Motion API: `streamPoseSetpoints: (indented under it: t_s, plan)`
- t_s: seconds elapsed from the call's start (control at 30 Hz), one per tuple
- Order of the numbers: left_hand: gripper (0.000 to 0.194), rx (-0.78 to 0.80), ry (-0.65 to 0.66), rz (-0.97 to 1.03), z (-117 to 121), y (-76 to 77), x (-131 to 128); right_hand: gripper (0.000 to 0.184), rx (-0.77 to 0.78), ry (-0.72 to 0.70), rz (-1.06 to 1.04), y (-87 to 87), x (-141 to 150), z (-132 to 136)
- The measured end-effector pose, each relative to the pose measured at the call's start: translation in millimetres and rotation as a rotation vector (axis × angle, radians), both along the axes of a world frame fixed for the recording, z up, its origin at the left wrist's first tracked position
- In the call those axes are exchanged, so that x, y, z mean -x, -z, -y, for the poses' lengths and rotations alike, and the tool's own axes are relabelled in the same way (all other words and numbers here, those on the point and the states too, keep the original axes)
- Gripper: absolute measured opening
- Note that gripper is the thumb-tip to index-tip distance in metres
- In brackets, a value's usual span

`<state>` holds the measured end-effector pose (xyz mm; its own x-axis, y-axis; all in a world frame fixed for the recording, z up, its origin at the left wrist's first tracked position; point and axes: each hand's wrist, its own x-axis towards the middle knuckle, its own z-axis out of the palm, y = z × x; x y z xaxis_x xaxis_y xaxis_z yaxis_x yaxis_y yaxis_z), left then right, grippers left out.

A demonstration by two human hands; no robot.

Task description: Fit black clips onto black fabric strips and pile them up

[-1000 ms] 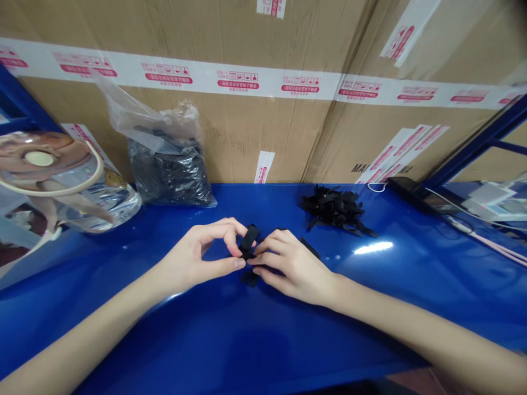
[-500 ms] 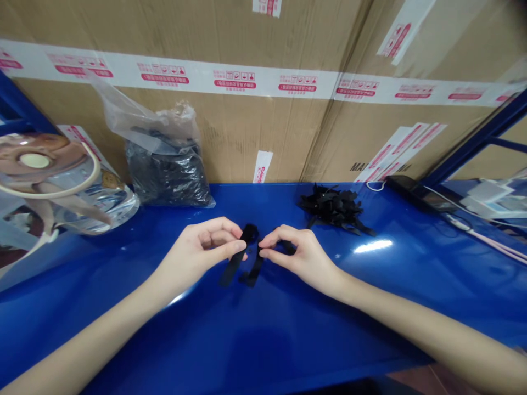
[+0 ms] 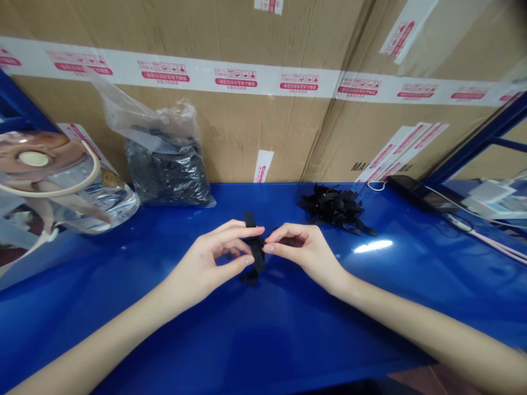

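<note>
Over the middle of the blue table, my left hand has its thumb and fingers curled around a black fabric strip, whose end sticks up behind the index finger. My right hand pinches the edge of a second black strip between thumb and fingertips, right beside the left fingers. This strip hangs down and bends near its lower end. Where the two strips meet is partly hidden by the fingers. Behind my right hand lies a loose heap of black strips.
A clear plastic bag of black pieces stands at the back left, beside a large transparent water bottle. Cardboard boxes line the back. At the right are a dark phone-like device and cables on the blue table.
My left hand has shifted slightly right, its strip turning from slanting down-left to pointing up. The strips are now close together. My right hand keeps its pinch, moved slightly right.
</note>
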<state>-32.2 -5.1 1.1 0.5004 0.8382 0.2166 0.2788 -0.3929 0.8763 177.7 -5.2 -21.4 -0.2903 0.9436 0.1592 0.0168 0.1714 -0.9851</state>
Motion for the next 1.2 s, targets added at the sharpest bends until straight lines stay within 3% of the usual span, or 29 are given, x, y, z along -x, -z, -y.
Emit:
streamPoseSetpoints:
  t_s: [0.3, 0.67, 0.87, 1.1, 1.2]
  plan:
    - [0.034, -0.1, 0.014, 0.015, 5.9, 7.3, -7.0, 0.005, -0.046, -0.034, -0.036, -0.6, 3.5, 3.1]
    - [0.03, -0.206, -0.071, -0.117, 7.0, 0.1, -4.3, 0.005, -0.047, -0.062, 0.03, -0.4, 4.4, 0.4]
    - [0.035, -0.178, -0.014, -0.035, 7.1, 1.7, -3.1, 0.006, 0.004, -0.035, 0.027, -0.3, 5.7, 1.1]
    - [0.038, -0.229, 0.007, -0.049, 6.2, 0.6, -5.3, 0.014, -0.002, -0.03, -0.051, 1.3, 6.0, 0.8]
    - [0.037, -0.258, 0.004, -0.071, 7.9, -0.1, -6.0, 0.01, -0.02, -0.037, -0.014, 0.5, 4.9, 0.9]
